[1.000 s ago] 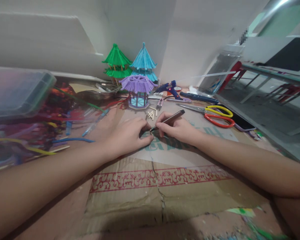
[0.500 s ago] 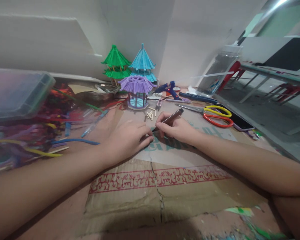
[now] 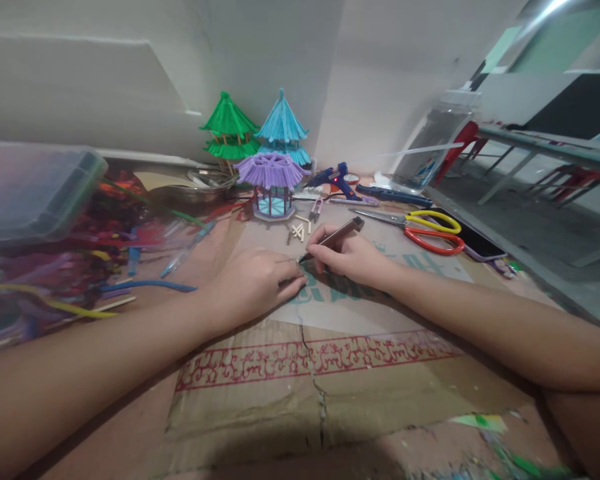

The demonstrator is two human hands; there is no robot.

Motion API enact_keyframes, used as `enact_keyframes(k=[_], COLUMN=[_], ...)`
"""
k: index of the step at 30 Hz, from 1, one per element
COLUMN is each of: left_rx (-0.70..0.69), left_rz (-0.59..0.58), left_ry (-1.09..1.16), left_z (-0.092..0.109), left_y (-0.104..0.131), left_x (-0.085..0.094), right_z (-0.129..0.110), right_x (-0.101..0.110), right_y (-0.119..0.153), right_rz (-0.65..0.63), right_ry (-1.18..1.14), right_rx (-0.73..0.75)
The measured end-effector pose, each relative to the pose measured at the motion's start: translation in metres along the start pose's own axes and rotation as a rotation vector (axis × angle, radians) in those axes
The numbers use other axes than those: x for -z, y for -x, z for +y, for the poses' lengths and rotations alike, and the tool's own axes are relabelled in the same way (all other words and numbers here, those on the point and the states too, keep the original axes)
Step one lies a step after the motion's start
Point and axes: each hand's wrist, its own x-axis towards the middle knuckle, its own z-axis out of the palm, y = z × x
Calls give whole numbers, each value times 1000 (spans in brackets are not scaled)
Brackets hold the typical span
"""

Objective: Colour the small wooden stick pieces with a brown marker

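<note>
Marker pen [image 3: 337, 237] gripped in right hand [image 3: 349, 253], centre of frame, tip at tiny stick piece [image 3: 297, 262], apparently pinched in left hand [image 3: 260, 277]; brace both hands, pinch firmly, stroke lightly.

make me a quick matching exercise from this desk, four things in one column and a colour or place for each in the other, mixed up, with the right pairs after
Things
1. pen
2. scissors
3. glue gun
4. green pavilion

Colour or place
A. blue, with a small red light
B. just left of the blue pavilion in the picture
C. held in the right hand
D. one yellow handle, one red

Right pairs: 1-C, 2-D, 3-A, 4-B
</note>
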Motion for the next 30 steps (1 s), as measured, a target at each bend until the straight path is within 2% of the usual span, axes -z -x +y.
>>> enact_keyframes(k=[12, 20, 30], left_rx=[-22, -22, -26], left_rz=[-6, -3, -11], left_ry=[-3, 3, -22], left_z=[-2, -3, -1], left_y=[5, 5, 5], left_x=[-1, -1, 0], right_z=[6, 3, 6], right_x=[-1, 1, -1], right_y=[-1, 1, -2], right_rz=[28, -16, 22], right_ry=[-8, -43, -15], right_rx=[9, -7, 6])
